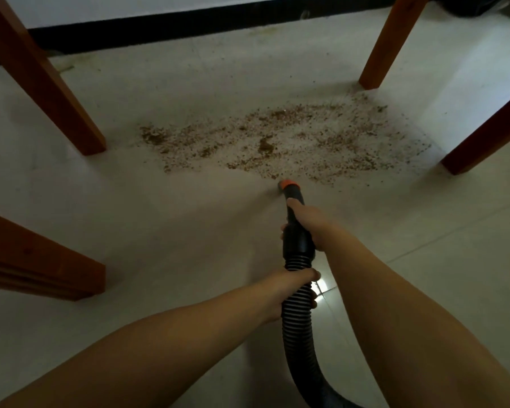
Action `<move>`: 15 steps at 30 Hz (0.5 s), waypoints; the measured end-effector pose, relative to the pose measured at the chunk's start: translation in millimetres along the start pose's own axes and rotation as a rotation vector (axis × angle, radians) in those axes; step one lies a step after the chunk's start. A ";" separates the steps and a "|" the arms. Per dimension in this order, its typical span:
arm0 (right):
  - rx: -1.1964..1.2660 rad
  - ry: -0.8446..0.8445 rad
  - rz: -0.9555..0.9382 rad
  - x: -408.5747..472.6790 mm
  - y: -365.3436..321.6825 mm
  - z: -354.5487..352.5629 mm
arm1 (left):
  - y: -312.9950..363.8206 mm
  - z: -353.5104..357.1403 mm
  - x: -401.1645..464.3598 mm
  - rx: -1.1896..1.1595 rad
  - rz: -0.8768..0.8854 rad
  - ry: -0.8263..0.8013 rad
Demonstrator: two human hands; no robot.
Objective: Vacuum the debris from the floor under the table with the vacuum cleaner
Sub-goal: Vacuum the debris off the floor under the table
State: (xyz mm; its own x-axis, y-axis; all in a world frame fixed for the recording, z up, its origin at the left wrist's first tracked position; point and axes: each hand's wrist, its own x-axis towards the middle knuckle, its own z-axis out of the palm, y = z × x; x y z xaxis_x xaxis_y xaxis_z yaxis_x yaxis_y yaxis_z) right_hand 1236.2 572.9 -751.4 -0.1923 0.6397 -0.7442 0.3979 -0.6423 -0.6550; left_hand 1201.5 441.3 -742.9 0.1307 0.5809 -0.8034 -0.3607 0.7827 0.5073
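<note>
Brown crumbly debris (pixel 280 139) lies spread over the pale tiled floor between the table legs. A black vacuum hose (pixel 296 301) with an orange-tipped nozzle (pixel 289 184) points at the near edge of the debris, its tip on or just above the floor. My right hand (pixel 309 223) grips the rigid black handle part just behind the nozzle. My left hand (pixel 292 290) grips the ribbed hose lower down. The vacuum's body is out of view.
Several brown wooden table legs surround the patch: one at the left (pixel 56 95), one at the back right (pixel 386 45), one at the right (pixel 489 134), and a nearer wooden piece at the lower left (pixel 42 260). A black skirting board (pixel 189 28) runs along the far wall.
</note>
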 end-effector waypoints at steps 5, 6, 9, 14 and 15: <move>0.138 0.097 0.074 -4.9 19.4 -51.4 | -2.7 33.1 8.1 0.101 -0.029 -0.069; 0.156 0.127 0.068 -4.1 21.7 -61.4 | -0.9 38.7 10.4 0.123 -0.026 -0.070; 0.203 0.189 0.050 -2.9 19.2 -81.1 | 10.3 51.5 15.6 0.181 -0.026 -0.078; 0.178 0.183 0.065 5.3 -1.1 -75.5 | 26.6 47.9 23.1 0.130 0.005 -0.060; 0.166 0.165 0.059 6.7 -5.3 -70.7 | 27.8 44.9 24.1 0.108 0.011 -0.050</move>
State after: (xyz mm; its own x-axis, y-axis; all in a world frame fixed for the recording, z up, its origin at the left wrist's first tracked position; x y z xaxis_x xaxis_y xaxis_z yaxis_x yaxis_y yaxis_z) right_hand 1296.2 610.4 -743.6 -0.0181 0.6505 -0.7593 0.2484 -0.7326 -0.6337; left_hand 1236.1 487.1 -734.2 0.1744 0.5982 -0.7822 -0.2615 0.7939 0.5489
